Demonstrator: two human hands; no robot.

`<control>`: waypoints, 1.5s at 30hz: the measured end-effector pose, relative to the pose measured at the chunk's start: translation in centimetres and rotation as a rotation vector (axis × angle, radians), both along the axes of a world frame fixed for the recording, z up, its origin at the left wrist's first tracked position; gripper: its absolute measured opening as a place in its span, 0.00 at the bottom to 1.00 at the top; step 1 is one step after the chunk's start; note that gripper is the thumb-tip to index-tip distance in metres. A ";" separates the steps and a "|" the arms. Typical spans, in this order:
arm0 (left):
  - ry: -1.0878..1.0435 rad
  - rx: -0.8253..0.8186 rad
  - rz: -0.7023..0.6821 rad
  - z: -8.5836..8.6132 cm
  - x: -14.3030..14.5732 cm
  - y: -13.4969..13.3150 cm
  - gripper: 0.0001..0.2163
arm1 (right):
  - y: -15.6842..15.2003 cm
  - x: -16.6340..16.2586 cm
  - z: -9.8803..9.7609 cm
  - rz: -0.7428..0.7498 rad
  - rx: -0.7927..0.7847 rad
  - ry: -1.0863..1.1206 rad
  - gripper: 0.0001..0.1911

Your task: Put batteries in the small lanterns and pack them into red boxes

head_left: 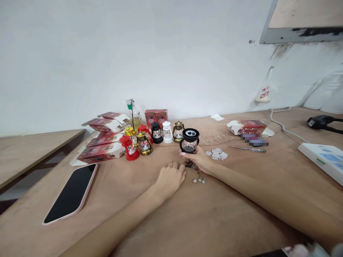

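My right hand (203, 160) grips a small black lantern (189, 142) with a clear body, its round base tipped up toward me. Silver contacts show in the recess of that base. Palm down on the table, my left hand (170, 179) has its fingers curled under, so whatever is in them is hidden. Between the two hands lies a pile of small dark round pieces (190, 165). A few silver button cells (200, 179) are scattered just in front of the pile. Small white plastic pieces (218, 154) are heaped beyond my right wrist.
Several little lanterns (144, 143) in red, gold, black and white stand behind my left hand. Red boxes (103, 142) lie at left, near a phone (71, 192). A screwdriver (248, 149), another red box (248, 127) and a white device (323, 160) are at right.
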State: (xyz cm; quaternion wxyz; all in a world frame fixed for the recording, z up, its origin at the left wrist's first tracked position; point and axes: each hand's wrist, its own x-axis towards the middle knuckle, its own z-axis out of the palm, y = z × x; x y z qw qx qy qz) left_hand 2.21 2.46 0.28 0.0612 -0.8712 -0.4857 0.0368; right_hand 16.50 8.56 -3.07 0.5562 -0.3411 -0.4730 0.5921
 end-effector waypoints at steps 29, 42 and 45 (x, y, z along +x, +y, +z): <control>-0.773 0.463 -0.193 -1.5 -3.5 1.7 0.14 | 1.9 -1.5 -0.7 0.020 0.303 -0.244 0.25; -0.959 0.393 -0.001 2.0 -3.3 1.7 0.17 | 1.8 -1.2 -0.8 -0.009 0.456 -0.372 0.23; -0.683 0.393 -0.092 3.5 -4.1 2.4 0.18 | 1.7 -1.1 -0.7 -0.015 0.464 -0.382 0.25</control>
